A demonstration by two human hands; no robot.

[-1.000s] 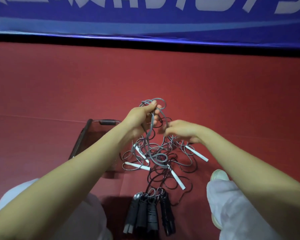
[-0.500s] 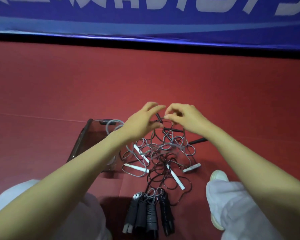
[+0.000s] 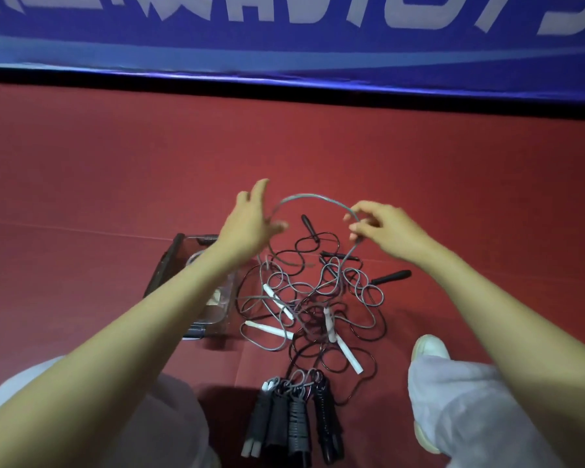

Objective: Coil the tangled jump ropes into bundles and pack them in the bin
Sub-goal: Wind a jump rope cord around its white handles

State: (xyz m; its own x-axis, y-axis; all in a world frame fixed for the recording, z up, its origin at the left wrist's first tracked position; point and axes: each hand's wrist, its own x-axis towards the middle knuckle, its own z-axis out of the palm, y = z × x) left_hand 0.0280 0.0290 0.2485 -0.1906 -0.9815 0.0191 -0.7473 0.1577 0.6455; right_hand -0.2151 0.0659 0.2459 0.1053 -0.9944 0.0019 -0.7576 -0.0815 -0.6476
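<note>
- right hand (image 3: 382, 228) pinches a grey rope (image 3: 314, 196), held up in an arch over the tangle (image 3: 311, 298) on the floor.
- left hand (image 3: 250, 221) has its fingers spread, and the arch's other end just touches it near the thumb.
- bin (image 3: 164, 265) sits just left of the tangle, partly under the left forearm.
- bundled handles (image 3: 294, 413) lie between the knees.
- open red floor (image 3: 453, 163) runs up to the blue banner (image 3: 284, 45).

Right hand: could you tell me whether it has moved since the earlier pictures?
Yes. The right hand, its grip on the grey rope, has moved to the right, further away from the bin, which has stayed put.
</note>
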